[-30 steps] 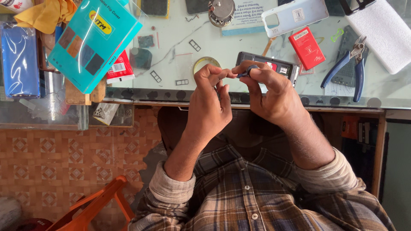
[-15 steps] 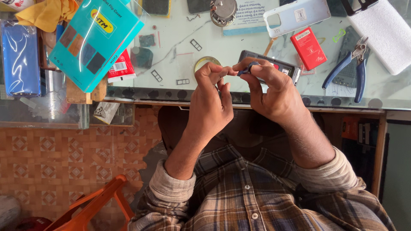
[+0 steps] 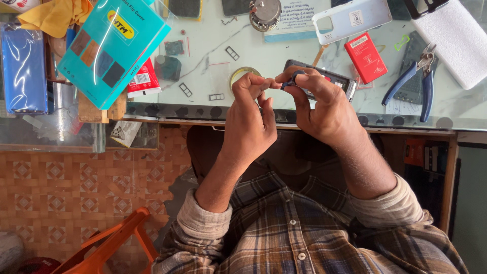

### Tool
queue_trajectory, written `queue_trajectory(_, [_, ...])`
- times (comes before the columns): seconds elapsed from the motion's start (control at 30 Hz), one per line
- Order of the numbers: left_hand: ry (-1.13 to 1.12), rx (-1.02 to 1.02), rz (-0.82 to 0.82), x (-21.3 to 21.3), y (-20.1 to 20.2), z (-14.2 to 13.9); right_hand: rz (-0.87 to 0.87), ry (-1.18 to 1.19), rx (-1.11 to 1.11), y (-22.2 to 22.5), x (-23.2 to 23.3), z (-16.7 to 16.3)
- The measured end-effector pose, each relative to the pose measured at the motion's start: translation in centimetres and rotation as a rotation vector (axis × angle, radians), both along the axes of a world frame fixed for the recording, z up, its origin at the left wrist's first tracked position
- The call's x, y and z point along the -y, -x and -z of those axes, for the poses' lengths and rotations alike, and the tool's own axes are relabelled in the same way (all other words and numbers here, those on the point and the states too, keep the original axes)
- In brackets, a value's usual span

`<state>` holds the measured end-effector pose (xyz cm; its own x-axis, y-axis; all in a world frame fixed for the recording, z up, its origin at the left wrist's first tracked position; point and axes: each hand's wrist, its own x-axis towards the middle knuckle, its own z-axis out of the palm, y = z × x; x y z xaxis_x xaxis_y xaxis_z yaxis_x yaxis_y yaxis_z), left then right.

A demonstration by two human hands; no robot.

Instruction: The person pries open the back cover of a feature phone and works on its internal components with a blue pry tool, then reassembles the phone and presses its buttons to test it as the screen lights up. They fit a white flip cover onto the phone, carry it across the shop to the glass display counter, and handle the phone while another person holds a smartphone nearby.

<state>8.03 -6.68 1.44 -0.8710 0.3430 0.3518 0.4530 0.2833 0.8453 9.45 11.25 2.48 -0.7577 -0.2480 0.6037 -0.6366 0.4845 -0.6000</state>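
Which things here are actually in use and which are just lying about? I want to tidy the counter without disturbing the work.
In use:
left hand
right hand
small dark part pinched between both
phone under the right hand

Lying about:
blue pliers
red box
teal cover pack
white phone case

Both hands bare, no rings or watch showing on the left hand (image 3: pixel 248 124) or the right hand (image 3: pixel 324 109). Forearms bare too. Plaid shirt (image 3: pixel 299 233) in grey, brown and cream, small pale buttons down its front, sleeves rolled into pale cuffs, lined inside perhaps.
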Motion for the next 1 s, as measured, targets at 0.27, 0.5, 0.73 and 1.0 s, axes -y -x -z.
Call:
queue_trajectory(0.27, [0.128, -0.048, 0.102, 0.3, 2.4, -1.2, 0.036, -0.02, -0.031, 0.5, 0.0, -0.2])
queue_trajectory(0.5, [0.256, -0.076, 0.177, -1.0, 4.2, -0.4, 0.128, -0.081, -0.011, 0.9, -0.3, -0.5])
queue_trajectory(0.73, [0.242, -0.01, 0.145, -1.0, 4.2, -0.1, 0.17, -0.109, -0.064, 1.2, -0.6, -1.4])
queue_trajectory(1.0, [0.276, -0.083, 0.137, -1.2, 4.3, -0.9, 0.21, -0.032, 0.026, 0.7, -0.7, -0.5])
